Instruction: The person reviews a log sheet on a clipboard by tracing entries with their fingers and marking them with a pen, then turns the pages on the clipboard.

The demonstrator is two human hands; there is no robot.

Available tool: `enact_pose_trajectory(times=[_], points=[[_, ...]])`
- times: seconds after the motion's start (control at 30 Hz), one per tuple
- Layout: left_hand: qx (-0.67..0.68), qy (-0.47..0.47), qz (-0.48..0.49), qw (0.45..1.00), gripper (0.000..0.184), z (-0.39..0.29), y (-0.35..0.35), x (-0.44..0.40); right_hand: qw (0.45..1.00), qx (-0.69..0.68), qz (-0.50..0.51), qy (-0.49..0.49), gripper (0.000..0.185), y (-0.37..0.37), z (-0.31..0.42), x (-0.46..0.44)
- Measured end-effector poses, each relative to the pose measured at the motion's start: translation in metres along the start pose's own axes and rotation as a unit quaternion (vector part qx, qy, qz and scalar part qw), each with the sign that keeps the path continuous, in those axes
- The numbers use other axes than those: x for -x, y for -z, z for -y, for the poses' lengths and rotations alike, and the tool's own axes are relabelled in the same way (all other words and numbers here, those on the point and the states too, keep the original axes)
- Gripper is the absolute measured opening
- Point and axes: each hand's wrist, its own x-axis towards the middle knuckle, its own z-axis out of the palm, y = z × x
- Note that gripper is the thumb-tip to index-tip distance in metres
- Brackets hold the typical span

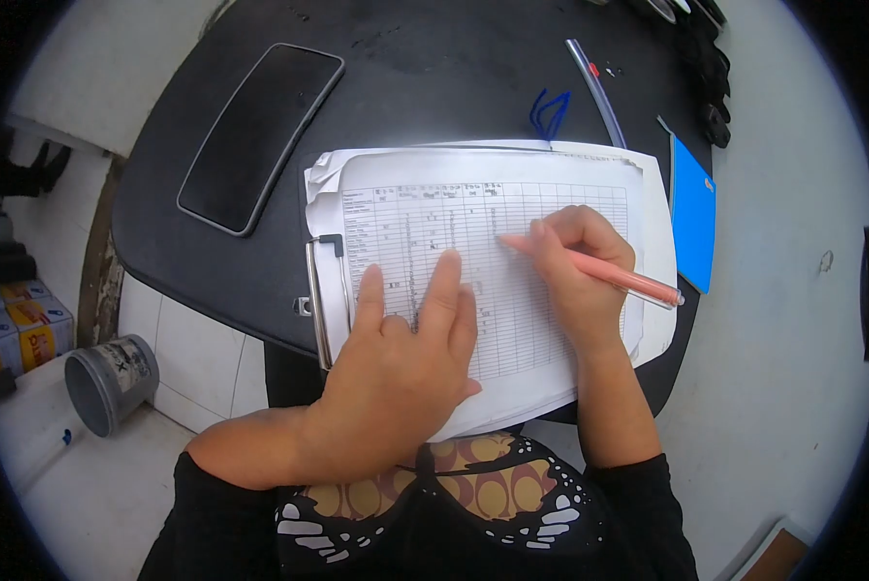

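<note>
A pink pen [614, 273] is gripped in my right hand [589, 266], its tip pointing left at the middle columns of a printed table sheet [551, 358]. Whether the tip touches the paper I cannot tell. My left hand [401, 363] lies on the lower left of the same sheet, with two fingers stretched forward over the rows. Handwritten entries fill several columns on the left; the print is too small to read. Beneath is a stack of papers, held at its left edge by the metal clip [318, 305] of a clipboard.
A dark-screened phone [260, 136] lies on the black table [434, 87]. Beyond the papers are a blue cord [551, 114] and a clear plastic strip [594, 89]; a blue notebook [693, 218] is at the right. A grey bucket [113, 382] stands on the floor, left.
</note>
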Motion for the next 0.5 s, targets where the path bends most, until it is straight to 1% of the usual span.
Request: enact_pose_trajectory(times=[0.2,0.5], points=[[0.005,0.0,-0.001,1.0,0.073,0.0001,0.0002,0.0004,1.0,0.017,0.002,0.024,0.019,-0.0018,-0.0017,-0.0005],[0.009,0.003,0.003,1.0,0.073,-0.0004,0.0008,-0.0002,0.999,0.018,0.009,0.028,0.017,-0.0004,-0.0009,-0.0012]])
